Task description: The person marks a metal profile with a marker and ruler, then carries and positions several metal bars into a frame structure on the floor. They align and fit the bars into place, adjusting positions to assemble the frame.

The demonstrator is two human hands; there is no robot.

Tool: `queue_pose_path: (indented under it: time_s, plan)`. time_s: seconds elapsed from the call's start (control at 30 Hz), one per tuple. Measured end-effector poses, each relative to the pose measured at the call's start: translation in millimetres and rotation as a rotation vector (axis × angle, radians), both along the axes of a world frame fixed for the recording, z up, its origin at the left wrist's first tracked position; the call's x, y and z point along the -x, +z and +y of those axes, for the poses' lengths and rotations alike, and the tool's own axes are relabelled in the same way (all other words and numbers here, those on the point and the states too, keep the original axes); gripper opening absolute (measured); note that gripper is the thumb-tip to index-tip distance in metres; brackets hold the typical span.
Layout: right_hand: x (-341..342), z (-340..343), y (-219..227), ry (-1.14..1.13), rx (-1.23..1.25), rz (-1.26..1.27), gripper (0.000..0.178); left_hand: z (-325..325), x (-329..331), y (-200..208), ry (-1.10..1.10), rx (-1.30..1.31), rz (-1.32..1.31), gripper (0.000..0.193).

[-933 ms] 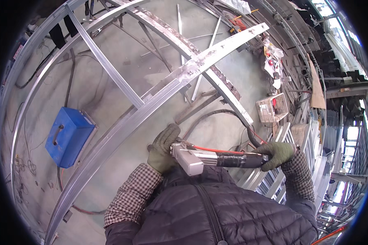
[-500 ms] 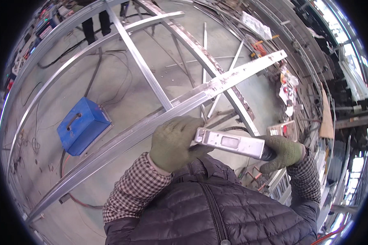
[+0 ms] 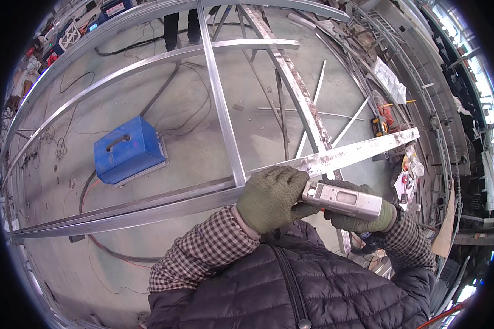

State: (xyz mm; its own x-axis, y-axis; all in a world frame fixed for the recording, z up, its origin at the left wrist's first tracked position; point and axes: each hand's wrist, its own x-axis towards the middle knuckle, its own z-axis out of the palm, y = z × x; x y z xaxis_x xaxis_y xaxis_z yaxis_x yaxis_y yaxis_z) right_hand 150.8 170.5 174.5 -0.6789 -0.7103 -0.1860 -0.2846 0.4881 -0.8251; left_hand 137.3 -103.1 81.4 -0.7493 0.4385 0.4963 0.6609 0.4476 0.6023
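Both my hands wear green gloves and are closed on a silver, oblong metal tool (image 3: 343, 201) with a recessed panel on top; its exact kind I cannot make out. My left hand (image 3: 273, 198) grips its left end, thumb beneath. Wrapped around the underside and right end is my right hand (image 3: 358, 223), its fingers partly hidden by the tool. Just beyond the hands runs a long metal beam (image 3: 148, 213), crossing under a whitish, stained bar (image 3: 368, 147). A thinner metal bar (image 3: 222, 104) meets the beam next to my left glove.
A blue metal box with a handle (image 3: 127, 156) stands on the floor to the left, with cables around it. A curved-looking rail (image 3: 148, 63) spans the far side. Another person's legs (image 3: 171, 30) show at the far edge. Loose bars and clutter lie at the right.
My view has shifted, so the frame and blue box appear elsewhere in the picture. The tool sits lower and further right; my right hand has moved further beneath it.
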Motion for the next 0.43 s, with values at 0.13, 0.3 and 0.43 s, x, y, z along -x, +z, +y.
queue_pose_path:
  time_s: [0.13,0.3,0.43]
  plan:
    - [52,38,1,0.048,0.034,-0.002,0.063,38,33,3,-0.009,0.008,-0.120,0.070]
    - [115,56,25,0.249,-0.131,0.046,0.061,39,54,1,0.114,0.003,0.005,0.078]
    - [150,55,27,0.393,-0.145,0.015,0.058,-47,41,-16,0.462,-0.330,-0.538,0.081]
